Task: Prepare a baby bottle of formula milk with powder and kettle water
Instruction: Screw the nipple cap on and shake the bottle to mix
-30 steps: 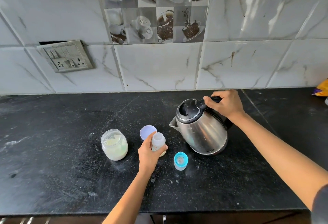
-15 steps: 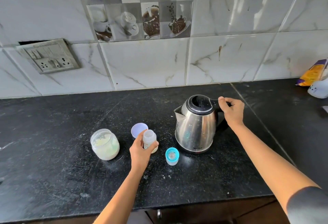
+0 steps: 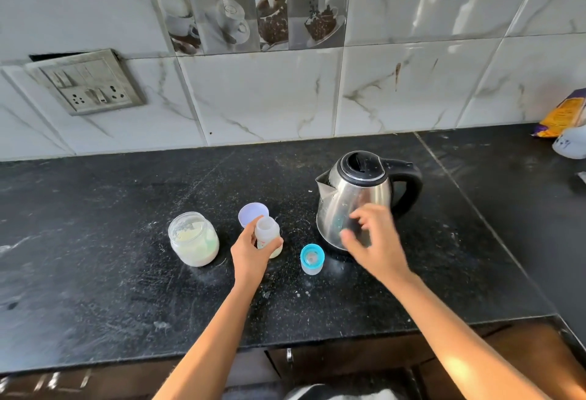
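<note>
A small clear baby bottle (image 3: 268,234) stands uncapped on the black counter (image 3: 111,241), and my left hand (image 3: 250,255) grips it from the left. The steel kettle (image 3: 358,196) with a black lid and handle stands upright to the right of it. My right hand (image 3: 377,244) hovers blurred in front of the kettle's body, fingers spread, holding nothing. The bottle's blue-ringed teat cap (image 3: 312,258) stands between bottle and kettle. An open glass jar of pale powder (image 3: 194,239) is to the left, its lilac lid (image 3: 253,214) behind the bottle.
A tiled wall with a switch and socket plate (image 3: 85,82) runs along the back. A yellow and purple packet (image 3: 563,117) and a white object (image 3: 570,146) sit at the far right. The counter's front edge lies just below my forearms.
The kettle was set upright on the counter. My right hand let go of its handle and came forward toward the cap. My left hand stayed on the bottle.
</note>
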